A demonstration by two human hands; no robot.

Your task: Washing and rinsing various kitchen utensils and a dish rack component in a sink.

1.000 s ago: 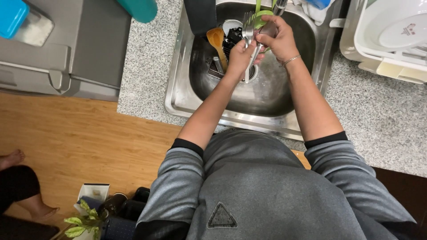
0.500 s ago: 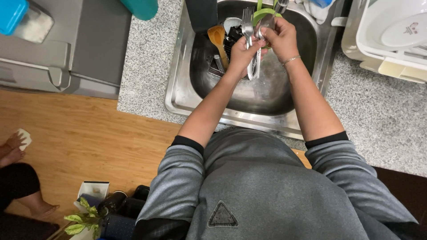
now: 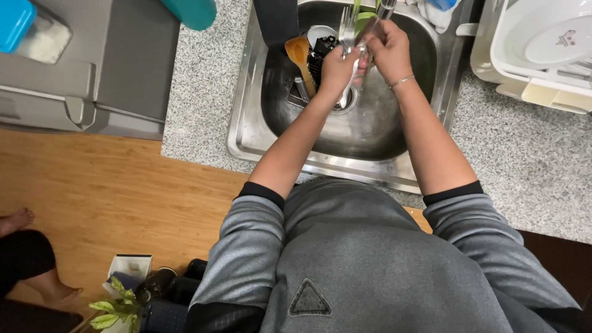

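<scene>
Steel gives the scene its landmark: the sink (image 3: 246, 132), sunk in a speckled grey counter (image 3: 197, 80). Over its middle, above the drain, the left hand (image 3: 336, 68) is closed around a bundle of metal cutlery (image 3: 346, 28), the fork tines sticking up towards the sink's far rim. The right hand (image 3: 388, 49) is touching the same cutlery, its fingers curled against the upper part; how firmly it holds cannot be told. A thin bracelet (image 3: 402, 81) circles the right wrist. At the far left of the sink's bowl a wooden spoon (image 3: 299, 52) leans among dark utensils (image 3: 317, 52). Just beyond the sink's right edge stands a white dish rack (image 3: 536, 68) with a white plate (image 3: 558, 40) in it. Left of the sink, past the counter, sits a grey bin (image 3: 55, 80)
</scene>
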